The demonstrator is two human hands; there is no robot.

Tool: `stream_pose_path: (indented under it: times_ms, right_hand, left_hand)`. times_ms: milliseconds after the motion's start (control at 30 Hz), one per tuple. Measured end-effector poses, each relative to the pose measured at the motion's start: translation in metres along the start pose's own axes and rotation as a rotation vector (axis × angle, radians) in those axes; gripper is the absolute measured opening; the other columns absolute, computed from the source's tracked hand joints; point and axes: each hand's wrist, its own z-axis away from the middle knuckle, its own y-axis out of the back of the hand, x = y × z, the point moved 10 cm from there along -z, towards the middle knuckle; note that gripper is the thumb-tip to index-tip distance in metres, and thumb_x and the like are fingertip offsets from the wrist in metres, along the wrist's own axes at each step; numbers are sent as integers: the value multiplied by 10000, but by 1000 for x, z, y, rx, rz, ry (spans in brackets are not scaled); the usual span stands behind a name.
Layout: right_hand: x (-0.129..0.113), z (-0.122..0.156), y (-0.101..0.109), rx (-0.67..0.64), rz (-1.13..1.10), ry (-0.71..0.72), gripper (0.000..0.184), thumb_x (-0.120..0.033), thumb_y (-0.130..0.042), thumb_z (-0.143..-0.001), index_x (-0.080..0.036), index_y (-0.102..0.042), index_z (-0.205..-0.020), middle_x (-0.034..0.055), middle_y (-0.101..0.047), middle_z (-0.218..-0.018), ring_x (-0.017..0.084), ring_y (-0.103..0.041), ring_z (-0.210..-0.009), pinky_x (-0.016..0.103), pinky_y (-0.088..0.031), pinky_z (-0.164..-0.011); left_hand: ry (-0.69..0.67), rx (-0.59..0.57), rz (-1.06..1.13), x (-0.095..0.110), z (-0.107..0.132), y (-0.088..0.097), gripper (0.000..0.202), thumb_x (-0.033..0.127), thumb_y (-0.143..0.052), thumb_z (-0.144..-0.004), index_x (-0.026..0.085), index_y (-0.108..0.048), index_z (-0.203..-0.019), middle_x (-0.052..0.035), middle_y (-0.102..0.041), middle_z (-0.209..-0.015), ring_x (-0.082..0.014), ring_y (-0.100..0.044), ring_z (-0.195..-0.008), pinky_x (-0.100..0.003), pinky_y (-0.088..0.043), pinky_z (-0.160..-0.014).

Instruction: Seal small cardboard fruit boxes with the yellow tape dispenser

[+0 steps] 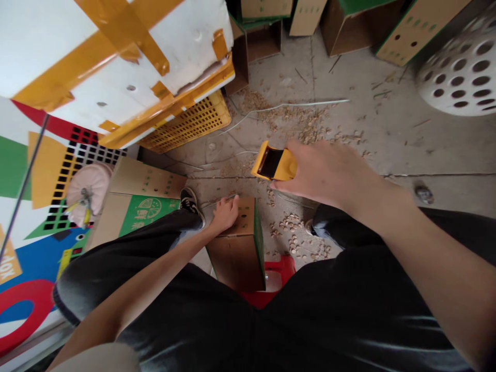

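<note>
My right hand (329,173) is raised over the floor and grips a yellow tape dispenser (274,164), its open mouth facing left. Below it, my left hand (225,213) rests with curled fingers on the top edge of a small brown cardboard box with green trim (240,248). The box stands between my knees in front of a red stool (271,281). My black-clad legs fill the lower part of the view, and my left shoe (191,202) sits just left of the box.
Flattened green-and-brown cartons (143,201) lie at the left beside a roll of string (87,194). A white foam box with yellow tape (116,57) and a yellow crate (189,124) sit above. More cartons (349,26) line the back. Debris (298,124) litters the concrete floor.
</note>
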Motion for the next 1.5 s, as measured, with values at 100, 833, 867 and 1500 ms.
stream_pose_path:
  times_ms: [100, 833, 867, 1500]
  right_hand:
    - [0, -1, -1, -2, 2, 6, 481, -600, -691, -848, -196, -625, -1100, 139, -753, -952, 424, -747, -864, 389, -457, -630]
    - [-2, -1, -2, -24, 4, 1, 512, -601, -698, -853, -186, -632, -1146, 156, -753, -1001, 434, -741, -936, 414, -494, -684]
    - [-3, -1, -2, -20, 4, 4, 503, -595, -697, -856, -184, -633, -1140, 153, -753, -993, 429, -742, -936, 409, -493, -682]
    - [-11, -5, 0, -26, -12, 16, 476, -568, -684, -847, -186, -637, -1127, 147, -752, -964, 436, -745, -900, 436, -530, -685]
  left_hand:
    - [53, -124, -175, -13, 3, -8, 549, 404, -310, -1074, 182, -670, -1424, -225, -648, -1446, -402, -605, -1353, -591, -479, -1098]
    - [-307, -404, 46, -2, -17, -27, 612, 390, -391, -1027, 161, -507, -1583, -104, -369, -1721, -223, -322, -1612, -399, -201, -1337]
    - [-315, -423, 24, 1, -14, -28, 626, 423, -386, -1034, 171, -483, -1599, -102, -336, -1735, -231, -287, -1626, -416, -184, -1340]
    - [-442, -420, -122, 38, 18, -20, 762, 667, -268, -1071, 177, -424, -1633, -126, -402, -1709, -308, -338, -1594, -482, -229, -1313]
